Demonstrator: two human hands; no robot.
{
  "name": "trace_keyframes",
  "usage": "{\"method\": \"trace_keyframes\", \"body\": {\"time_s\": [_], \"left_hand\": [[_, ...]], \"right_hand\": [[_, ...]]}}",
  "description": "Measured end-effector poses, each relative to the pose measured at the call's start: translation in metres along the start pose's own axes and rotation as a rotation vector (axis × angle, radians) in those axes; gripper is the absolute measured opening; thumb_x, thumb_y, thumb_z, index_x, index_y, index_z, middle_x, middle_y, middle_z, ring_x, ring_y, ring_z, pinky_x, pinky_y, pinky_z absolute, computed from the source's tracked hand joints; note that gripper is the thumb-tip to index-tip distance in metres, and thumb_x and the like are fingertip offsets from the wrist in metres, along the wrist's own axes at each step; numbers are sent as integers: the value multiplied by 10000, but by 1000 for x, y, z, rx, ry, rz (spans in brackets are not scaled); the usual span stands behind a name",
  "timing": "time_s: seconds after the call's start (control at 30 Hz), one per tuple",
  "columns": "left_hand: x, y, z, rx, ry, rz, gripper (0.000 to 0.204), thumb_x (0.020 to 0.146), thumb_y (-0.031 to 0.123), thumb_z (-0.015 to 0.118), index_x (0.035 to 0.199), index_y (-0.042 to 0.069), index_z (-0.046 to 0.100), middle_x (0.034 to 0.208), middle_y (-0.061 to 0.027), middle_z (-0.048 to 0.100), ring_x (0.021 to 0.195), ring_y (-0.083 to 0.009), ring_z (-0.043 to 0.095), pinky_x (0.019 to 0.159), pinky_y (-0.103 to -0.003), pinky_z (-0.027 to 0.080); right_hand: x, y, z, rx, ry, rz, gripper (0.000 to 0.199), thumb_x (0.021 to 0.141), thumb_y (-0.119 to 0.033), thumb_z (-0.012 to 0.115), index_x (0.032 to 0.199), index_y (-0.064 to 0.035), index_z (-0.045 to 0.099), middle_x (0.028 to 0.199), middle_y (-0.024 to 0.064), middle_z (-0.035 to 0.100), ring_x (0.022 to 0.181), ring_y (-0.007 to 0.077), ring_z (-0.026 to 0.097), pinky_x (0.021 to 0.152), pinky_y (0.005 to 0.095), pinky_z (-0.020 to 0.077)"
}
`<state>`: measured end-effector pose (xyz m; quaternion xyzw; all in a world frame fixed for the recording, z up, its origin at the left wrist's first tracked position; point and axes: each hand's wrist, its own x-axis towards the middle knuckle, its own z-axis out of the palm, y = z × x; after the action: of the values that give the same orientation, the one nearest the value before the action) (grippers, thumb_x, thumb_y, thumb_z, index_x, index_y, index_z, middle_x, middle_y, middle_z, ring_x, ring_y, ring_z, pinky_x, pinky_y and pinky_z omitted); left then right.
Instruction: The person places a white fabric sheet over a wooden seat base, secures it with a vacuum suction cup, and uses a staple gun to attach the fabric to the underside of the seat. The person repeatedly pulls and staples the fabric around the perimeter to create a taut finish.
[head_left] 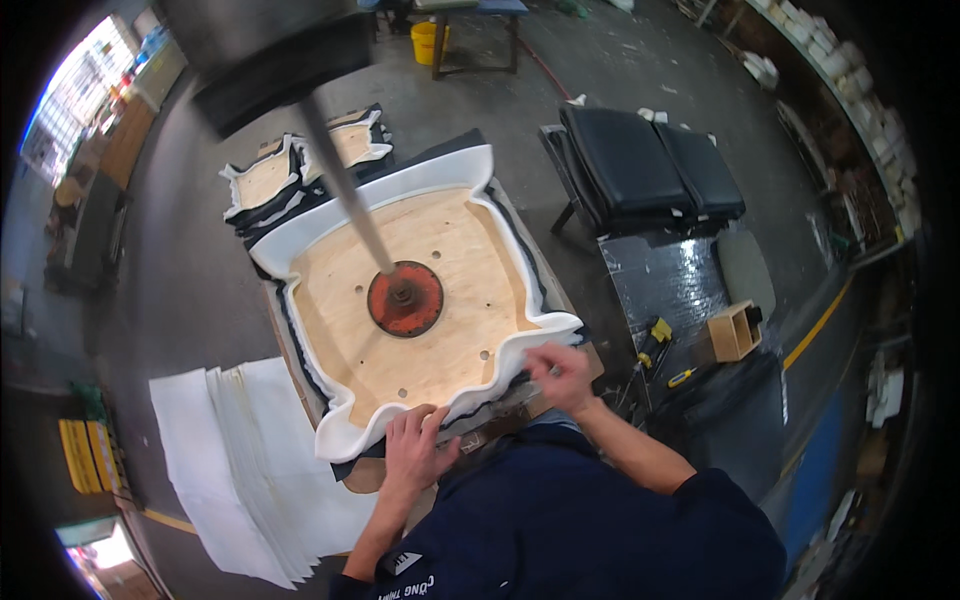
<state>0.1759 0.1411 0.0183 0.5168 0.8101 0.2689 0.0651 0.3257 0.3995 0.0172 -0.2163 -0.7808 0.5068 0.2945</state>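
From where I stand: left grip [418,445] on the white padding's [515,352] near edge, right grip [562,378] curled beside its near-right corner — cannot tell whether either pinches. Wooden board [462,335] just beyond both — even tension, smoothed ripples advisable.

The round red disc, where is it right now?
In the head view, the round red disc sits just left of centre, on the pale wooden panel framed by white padding, at the lower end of the slanting grey shaft.
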Motion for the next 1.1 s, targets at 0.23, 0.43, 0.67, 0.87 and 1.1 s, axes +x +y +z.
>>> {"method": "trace_keyframes", "body": {"time_s": [0.23, 0.43, 0.67, 0.87, 1.1], "left_hand": [[56, 69, 58, 352, -234, -155, 1099, 699, 439, 876, 1554, -8, 349, 1357, -178, 539, 1306, -365, 466, 1195, -564, 240], [73, 86, 83, 419, -367, -297, 919, 692, 384, 887, 1408, -7, 463, 1138, -188, 577, 1153, -391, 528, 1105, -542, 323], [81, 85, 92, 319, -399, -517, 497, 767, 229, 843, 1067, -11, 527, 1023, -207, 566, 1020, -429, 535, 899, -512, 413], [90, 112, 110, 206, -237, -748, 360, 879, 116, 757, 1174, -22, 605, 1052, -215, 690, 996, -342, 685, 902, -430, 526], [81, 95, 123, 170, -80, -637, 211, 824, 121, 754, 997, 8, 713, 967, -183, 710, 916, -338, 688, 839, -427, 530]], "right_hand": [[-8, 120, -143, 173, 708, 377, 172, 1008, -92, 658, 1110, 18, 743, 837, 27, 699, 664, 60, 598, 600, 217, 482], [-99, 300, -232, 203, 985, 748, 209, 1041, -158, 634, 1164, -17, 728, 871, 31, 701, 677, 58, 602, 576, 209, 473], [-159, 451, -288, -558, 780, 1204, 689, 906, -185, 733, 1534, -105, 459, 1200, 220, 645, 1102, 380, 635, 1003, 454, 502], [-111, 470, -318, -635, 664, 1277, 893, 895, -241, 751, 1615, -102, 243, 1311, 301, 574, 1239, 471, 561, 1059, 521, 465], [-99, 502, -342, -655, 580, 1320, 897, 798, -261, 826, 1490, 17, 327, 1300, 295, 641, 1199, 444, 649, 1058, 495, 513]]}}
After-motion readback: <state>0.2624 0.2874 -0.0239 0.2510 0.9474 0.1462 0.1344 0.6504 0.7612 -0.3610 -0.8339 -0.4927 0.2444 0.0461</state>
